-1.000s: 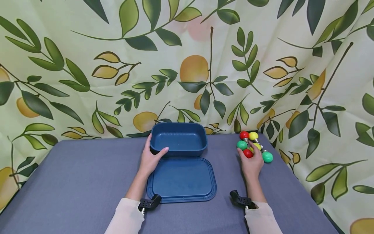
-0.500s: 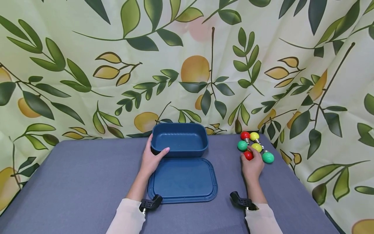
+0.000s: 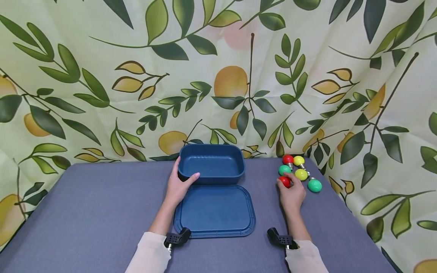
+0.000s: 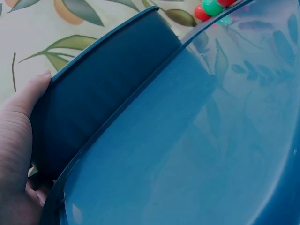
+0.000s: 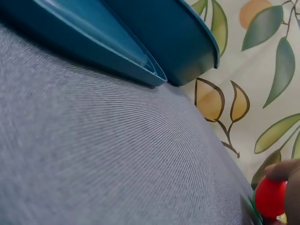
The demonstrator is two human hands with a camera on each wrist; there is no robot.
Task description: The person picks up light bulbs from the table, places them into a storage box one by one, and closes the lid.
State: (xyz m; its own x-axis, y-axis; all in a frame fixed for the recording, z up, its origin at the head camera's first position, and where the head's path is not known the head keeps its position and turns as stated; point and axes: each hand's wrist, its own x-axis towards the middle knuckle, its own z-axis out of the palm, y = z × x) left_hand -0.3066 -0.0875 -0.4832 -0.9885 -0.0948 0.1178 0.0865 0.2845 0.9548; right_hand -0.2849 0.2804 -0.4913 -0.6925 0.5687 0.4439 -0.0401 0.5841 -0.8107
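Note:
A dark blue rectangular box (image 3: 211, 179) stands with its top uncovered at the back of the table. My left hand (image 3: 176, 188) holds its left end, the thumb at the near rim and the fingers along the side. Directly in front of the box lies the matching blue lid (image 3: 216, 212); its glossy face fills much of the left wrist view. To the right, my right hand (image 3: 293, 195) pinches a red light bulb (image 3: 284, 182) between thumb and fingers. That red bulb (image 5: 269, 197) shows at the right edge of the right wrist view, partly covered by the fingers.
Close behind the right hand lie a green bulb (image 3: 284, 170), a second red bulb (image 3: 288, 159) and two yellow bulbs (image 3: 301, 174). Another green bulb (image 3: 314, 185) lies to their right. A leaf-patterned curtain (image 3: 191, 76) hangs along the back edge of the grey-blue table (image 3: 102, 212).
My right hand has drawn back from the yellow bulb and shifted slightly left, taking the near red bulb with it. The left hand keeps its hold on the box.

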